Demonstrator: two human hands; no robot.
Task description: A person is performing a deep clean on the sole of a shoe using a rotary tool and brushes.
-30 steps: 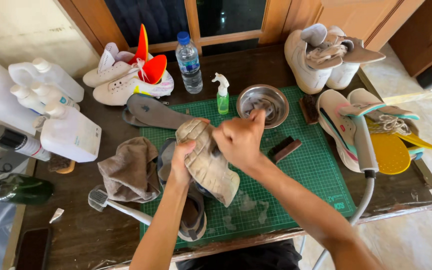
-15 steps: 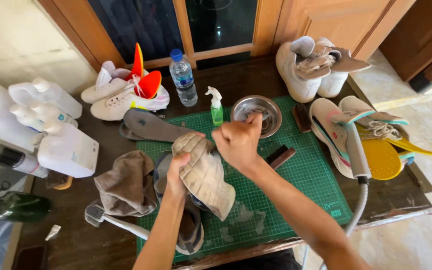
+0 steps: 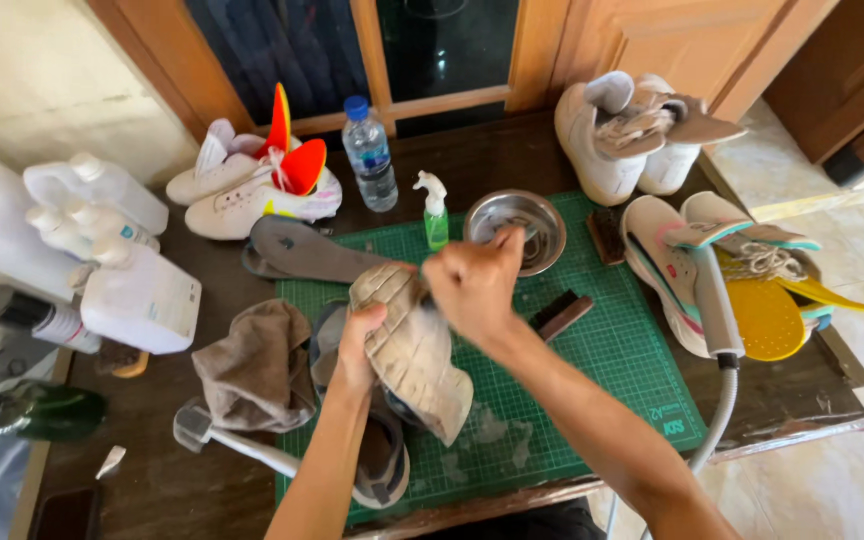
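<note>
The left hand [image 3: 360,345] grips a worn beige shoe with a ridged tan sole [image 3: 410,350], its fingers wrapped around the shoe's left edge so that the sole faces up above the green gridded cutting mat [image 3: 612,350] on the dark wooden bench [image 3: 152,480]. The right hand [image 3: 472,285] is closed into a fist at the shoe's upper end, its fingers clenched on something that cannot be made out (only a dark sliver shows beside the knuckles). Just behind this hand sit a round steel bowl [image 3: 527,215] and a small green spray bottle [image 3: 436,212]. A dark brush [image 3: 560,315] lies on the mat to the right of the wrist. Left of the shoe lie a crumpled brown cloth [image 3: 252,365] and a grey insole [image 3: 307,252]; a second dark shoe [image 3: 382,465] rests beneath the held one. A clear water bottle with a blue cap [image 3: 369,155] stands near the far edge.
</note>
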